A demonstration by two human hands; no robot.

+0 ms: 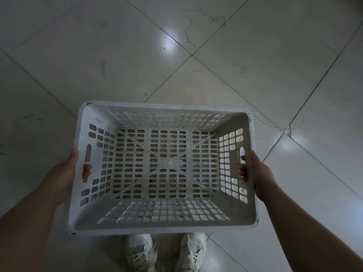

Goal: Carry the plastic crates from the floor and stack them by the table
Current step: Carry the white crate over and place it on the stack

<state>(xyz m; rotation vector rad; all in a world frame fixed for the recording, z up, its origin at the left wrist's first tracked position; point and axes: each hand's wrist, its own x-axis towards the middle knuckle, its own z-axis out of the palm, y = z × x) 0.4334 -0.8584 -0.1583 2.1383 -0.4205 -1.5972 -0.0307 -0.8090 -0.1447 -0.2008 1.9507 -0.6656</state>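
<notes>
A white plastic crate (pixel 167 107) with slotted walls and floor hangs level in front of me, above the floor, with nothing inside it. My left hand (pixel 65 173) grips its left wall, fingers hooked through the handle slot. On the opposite wall my right hand (pixel 257 173) holds the right handle slot the same way. The crate's open top faces the camera. No table and no other crate are in view.
Pale glossy floor tiles (pixel 137 55) with dark grout lines spread all around, with light glare spots and a few scuffs and stray threads. My two white sneakers (pixel 141 252) stand just below the crate's near edge.
</notes>
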